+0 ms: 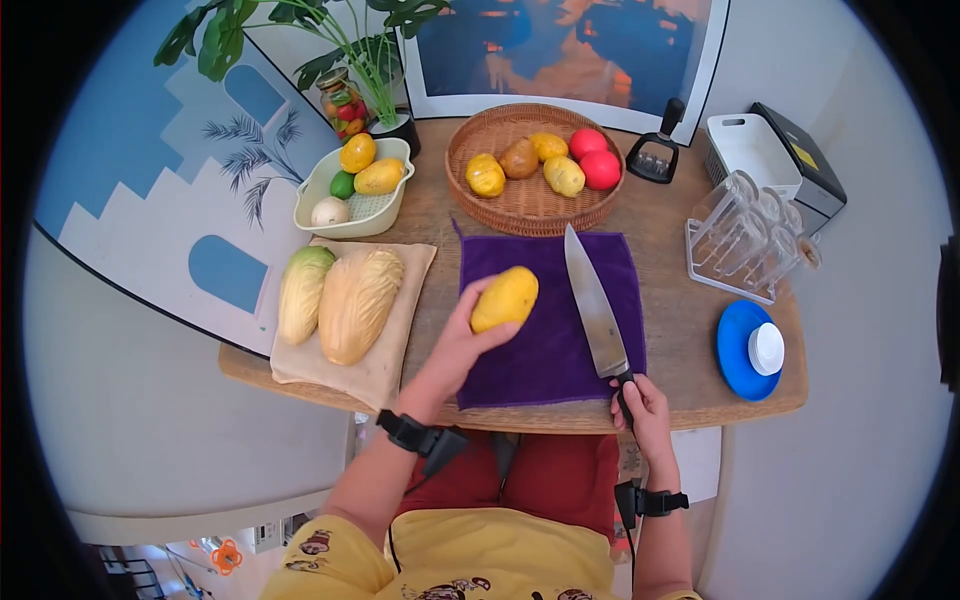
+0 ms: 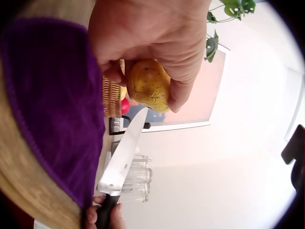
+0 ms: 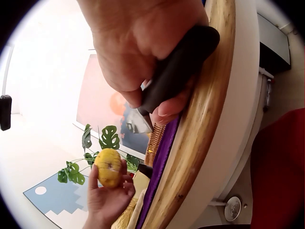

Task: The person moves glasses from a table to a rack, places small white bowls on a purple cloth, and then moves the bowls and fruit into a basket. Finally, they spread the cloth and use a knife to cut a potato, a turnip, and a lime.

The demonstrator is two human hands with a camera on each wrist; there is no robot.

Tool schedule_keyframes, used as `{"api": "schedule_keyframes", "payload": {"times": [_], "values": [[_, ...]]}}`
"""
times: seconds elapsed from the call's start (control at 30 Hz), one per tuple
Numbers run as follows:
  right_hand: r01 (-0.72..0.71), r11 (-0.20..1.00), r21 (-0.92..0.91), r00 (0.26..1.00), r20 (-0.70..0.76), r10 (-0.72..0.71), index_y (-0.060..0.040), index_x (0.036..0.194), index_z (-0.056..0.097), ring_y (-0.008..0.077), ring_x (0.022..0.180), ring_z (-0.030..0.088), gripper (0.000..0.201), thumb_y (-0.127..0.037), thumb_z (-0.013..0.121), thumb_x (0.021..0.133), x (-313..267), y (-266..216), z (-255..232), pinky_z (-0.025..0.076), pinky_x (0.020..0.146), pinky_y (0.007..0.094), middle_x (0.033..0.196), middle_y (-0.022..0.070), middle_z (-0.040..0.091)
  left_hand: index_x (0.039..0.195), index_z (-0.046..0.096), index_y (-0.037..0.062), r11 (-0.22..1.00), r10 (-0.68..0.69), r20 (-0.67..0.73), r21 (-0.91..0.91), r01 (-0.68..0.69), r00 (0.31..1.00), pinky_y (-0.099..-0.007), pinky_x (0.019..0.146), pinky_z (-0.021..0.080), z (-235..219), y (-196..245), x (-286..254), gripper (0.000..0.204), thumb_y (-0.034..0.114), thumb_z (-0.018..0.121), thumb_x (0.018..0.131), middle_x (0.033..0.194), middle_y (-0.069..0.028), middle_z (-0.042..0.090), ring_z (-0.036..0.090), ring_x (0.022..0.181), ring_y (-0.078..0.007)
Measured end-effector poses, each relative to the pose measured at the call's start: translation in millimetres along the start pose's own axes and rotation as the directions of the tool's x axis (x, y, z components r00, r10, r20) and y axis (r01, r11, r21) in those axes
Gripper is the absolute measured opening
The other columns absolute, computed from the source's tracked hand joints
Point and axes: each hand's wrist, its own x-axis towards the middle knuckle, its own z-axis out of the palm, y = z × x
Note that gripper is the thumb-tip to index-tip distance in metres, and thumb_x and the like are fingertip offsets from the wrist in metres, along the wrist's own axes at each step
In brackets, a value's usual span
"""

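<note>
My left hand (image 1: 458, 348) grips a yellow mango (image 1: 508, 297) above the purple cloth (image 1: 545, 375). Creases or fine lines run over the mango's skin in the left wrist view. At the table's front edge, my right hand (image 1: 645, 408) holds a chef's knife (image 1: 595, 318) by its black handle (image 3: 178, 67), fingers wrapped round it. The broad blade (image 2: 125, 152) points away from me, over the right part of the cloth and to the right of the mango. A gap separates blade and mango in the head view.
Behind the cloth stands a wicker basket (image 1: 540, 215) of fruit. A pale green colander (image 1: 365, 225) with fruit and two cabbages (image 1: 355, 310) on a beige cloth are at left. Glasses on a rack (image 1: 740, 280) and a blue plate (image 1: 735, 375) with a white cup stand at right.
</note>
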Motion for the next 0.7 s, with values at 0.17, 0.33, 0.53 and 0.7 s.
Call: {"api": "schedule_keyframes", "payload": {"times": [0.17, 0.33, 0.53, 0.7], "values": [[0.069, 0.998, 0.006, 0.998, 0.008, -0.069, -0.0015, 0.111, 0.064, 0.0059, 0.062, 0.054, 0.020, -0.019, 0.056, 0.106, -5, 10, -1, 0.044, 0.056, 0.0210, 0.076, 0.0002, 0.061, 0.142, 0.048, 0.0078, 0.966, 0.136, -0.049, 0.226, -0.122, 0.989, -0.0306, 0.104, 0.044, -12, 61, 56, 0.064, 0.011, 0.079, 0.086, 0.130, -0.0052, 0.058, 0.055, 0.122, -0.0144], [0.107, 0.992, 0.064, 0.994, -0.007, -0.107, -0.0011, 0.111, 0.064, 0.0060, 0.062, 0.054, 0.018, -0.017, 0.056, 0.105, -5, 16, 0, 0.044, 0.055, 0.0207, 0.077, 0.0001, 0.061, 0.134, 0.056, -0.0026, 0.751, 0.289, -0.143, 0.647, -0.131, 0.947, -0.0305, 0.101, 0.046, -36, 49, 159, 0.068, 0.034, 0.083, 0.084, 0.130, -0.0122, 0.060, 0.057, 0.122, -0.0180], [0.137, 0.988, 0.077, 0.990, -0.032, -0.135, -0.0008, 0.110, 0.063, 0.0059, 0.060, 0.053, 0.019, -0.017, 0.055, 0.106, -3, 19, -2, 0.041, 0.052, 0.0209, 0.077, 0.0011, 0.062, 0.144, 0.055, 0.0187, 0.349, 0.275, -0.040, 0.935, -0.061, 0.961, -0.0510, 0.107, 0.043, -14, 19, 203, 0.079, 0.049, 0.081, 0.075, 0.138, -0.0144, 0.059, 0.052, 0.128, -0.0420], [0.148, 0.988, 0.043, 0.989, -0.012, -0.147, -0.0009, 0.110, 0.063, 0.0061, 0.060, 0.053, 0.019, -0.018, 0.055, 0.106, -5, 16, -3, 0.041, 0.052, 0.0214, 0.078, 0.0017, 0.062, 0.141, 0.056, 0.0161, 0.173, 0.324, -0.048, 0.985, -0.009, 0.945, -0.0567, 0.107, 0.037, -3, 15, 191, 0.067, 0.038, 0.077, 0.081, 0.140, -0.0107, 0.053, 0.047, 0.129, -0.0362]]}}
